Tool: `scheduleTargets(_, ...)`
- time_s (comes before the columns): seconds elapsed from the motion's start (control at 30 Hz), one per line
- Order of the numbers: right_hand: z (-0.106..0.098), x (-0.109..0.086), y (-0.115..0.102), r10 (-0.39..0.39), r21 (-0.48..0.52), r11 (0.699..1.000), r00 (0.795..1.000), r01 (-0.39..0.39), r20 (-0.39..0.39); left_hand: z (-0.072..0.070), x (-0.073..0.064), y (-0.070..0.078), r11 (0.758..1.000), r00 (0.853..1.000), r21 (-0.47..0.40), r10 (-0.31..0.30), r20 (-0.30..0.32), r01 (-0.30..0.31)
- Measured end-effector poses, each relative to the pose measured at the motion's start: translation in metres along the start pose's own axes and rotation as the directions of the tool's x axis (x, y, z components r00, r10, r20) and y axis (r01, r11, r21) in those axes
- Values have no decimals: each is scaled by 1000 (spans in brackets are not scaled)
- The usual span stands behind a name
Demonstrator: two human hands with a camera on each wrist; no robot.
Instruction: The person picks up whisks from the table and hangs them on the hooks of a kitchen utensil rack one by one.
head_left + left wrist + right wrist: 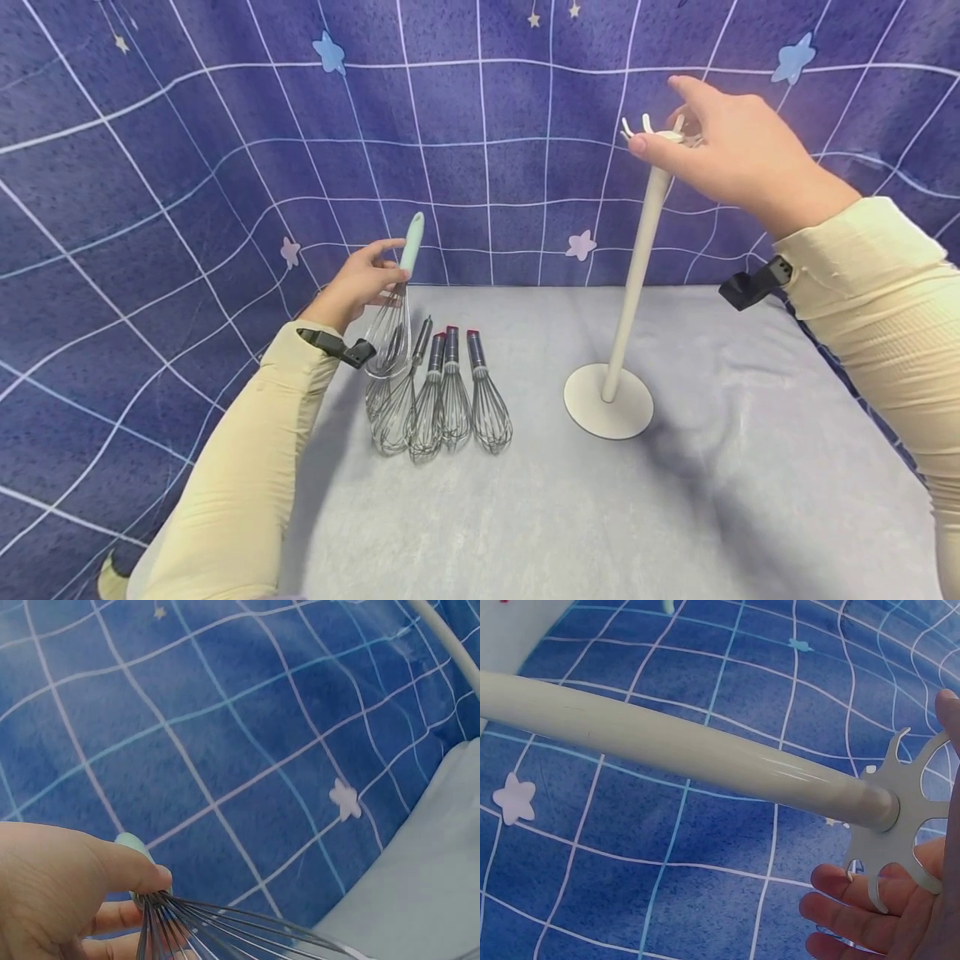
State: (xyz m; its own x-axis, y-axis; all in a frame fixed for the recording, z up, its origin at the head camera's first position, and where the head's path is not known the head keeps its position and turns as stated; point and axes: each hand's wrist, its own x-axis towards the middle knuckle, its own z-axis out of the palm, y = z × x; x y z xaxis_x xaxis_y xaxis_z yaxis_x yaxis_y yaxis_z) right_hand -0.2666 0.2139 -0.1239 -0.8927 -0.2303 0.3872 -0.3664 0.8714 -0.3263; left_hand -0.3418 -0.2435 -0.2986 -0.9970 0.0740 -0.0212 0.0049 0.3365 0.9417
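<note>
My left hand (365, 277) pinches a whisk (409, 247) with a mint-green handle, low on the handle where the wires begin. The handle points up and the wire loops (225, 926) hang downward over the other whisks. At upper right, my right hand (738, 142) holds the top of a tall cream-white hook stand (637, 271). Its thumb and fingers are spread around the ring of curved hooks (889, 799), with the index finger raised. In the right wrist view several fingers (855, 919) lie behind the hooks. The stand's post leans slightly in the head view.
Several whisks (453, 392) with dark handles lie side by side on the grey-white table cover (525, 517), left of the stand's round base (577, 404). A blue grid-patterned curtain (517, 175) with stars hangs behind and on the left.
</note>
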Motion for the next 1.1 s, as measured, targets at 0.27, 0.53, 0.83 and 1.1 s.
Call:
scheduleTargets(0.27,1,0,-6,11,8,1000,1000,-11,5,15,-1,27,998,999,-39,47,3,-47)
scheduleTargets(0.53,4,-1,-6,7,-3,1000,1000,-6,16,37,-1,48,993,993,-3,117,11,-117)
scheduleTargets(0.83,3,-1,-3,6,0,1000,1000,-6,13,61,-6,74,976,976,30,213,41,-214)
scheduleTargets(1.1,0,-3,-1,-19,14,1000,1000,19,-17,79,-13,97,957,956,4,288,56,-289)
